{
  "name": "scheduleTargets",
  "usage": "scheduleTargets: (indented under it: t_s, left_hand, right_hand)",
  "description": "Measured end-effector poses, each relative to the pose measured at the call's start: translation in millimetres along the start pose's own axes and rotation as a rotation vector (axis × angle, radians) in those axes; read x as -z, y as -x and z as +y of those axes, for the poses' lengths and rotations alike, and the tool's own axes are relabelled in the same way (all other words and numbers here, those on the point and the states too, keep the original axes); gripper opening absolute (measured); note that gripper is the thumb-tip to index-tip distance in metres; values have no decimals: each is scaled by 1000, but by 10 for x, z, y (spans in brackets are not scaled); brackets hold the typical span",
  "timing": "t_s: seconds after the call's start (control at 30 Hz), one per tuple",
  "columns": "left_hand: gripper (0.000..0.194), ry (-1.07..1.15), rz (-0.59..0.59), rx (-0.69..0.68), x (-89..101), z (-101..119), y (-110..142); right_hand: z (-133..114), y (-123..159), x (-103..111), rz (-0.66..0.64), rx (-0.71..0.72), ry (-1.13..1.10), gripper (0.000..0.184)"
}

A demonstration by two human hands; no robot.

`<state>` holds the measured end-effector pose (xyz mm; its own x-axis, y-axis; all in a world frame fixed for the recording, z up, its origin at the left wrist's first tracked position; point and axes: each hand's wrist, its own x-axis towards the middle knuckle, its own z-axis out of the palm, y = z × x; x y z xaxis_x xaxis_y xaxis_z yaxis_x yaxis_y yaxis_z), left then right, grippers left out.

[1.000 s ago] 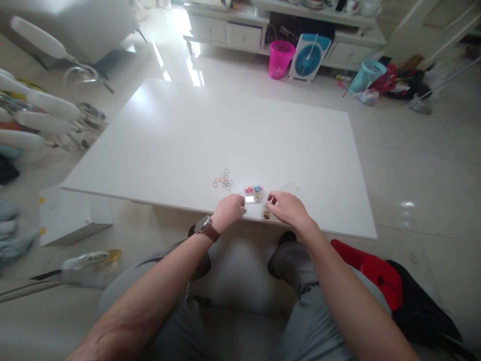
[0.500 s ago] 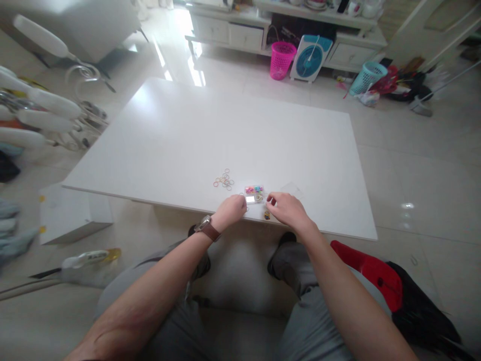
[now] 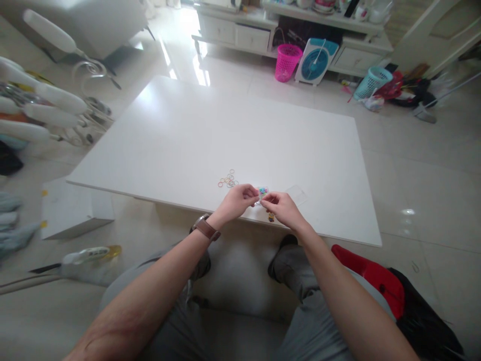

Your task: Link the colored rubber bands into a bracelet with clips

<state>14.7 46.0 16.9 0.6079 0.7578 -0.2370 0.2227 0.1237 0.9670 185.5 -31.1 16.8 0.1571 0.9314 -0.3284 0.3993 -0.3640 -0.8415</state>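
- We take this for a home, most likely its living room.
- Along the far side we see a low white cabinet with drawers point(image 3: 252, 38), with crockery point(image 3: 323, 6) on its top.
- In front of it we find household goods: a pink perforated wastebasket point(image 3: 287, 63), a blue-and-white box fan point(image 3: 314, 61) just beside it and, farther right, a light-blue plastic basket point(image 3: 373, 83).
- We also make out a long-handled cleaning tool point(image 3: 425, 114) at the right, near a white panelled door point(image 3: 447, 31).
- Glossy pale floor tiles point(image 3: 413, 175) and a grey piece of furniture on thin legs point(image 3: 90, 25), perhaps a sofa, look domestic to us.
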Motion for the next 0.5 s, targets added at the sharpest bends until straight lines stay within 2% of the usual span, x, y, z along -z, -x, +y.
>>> scheduleTargets:
  t_s: [0.17,0.33,0.5]
  left_hand:
    - [12,-36,16,-32,41,32,27]
    - [16,-203,98,-55,104,106,50]
    - [14,-252,104,-33,136,153,61]
  right_hand:
    - [3,-18,41,15,-11,-13,13]
    - [50,-51,232,218,84,391,13]
    - [155,-102,161,190,40,620,16]
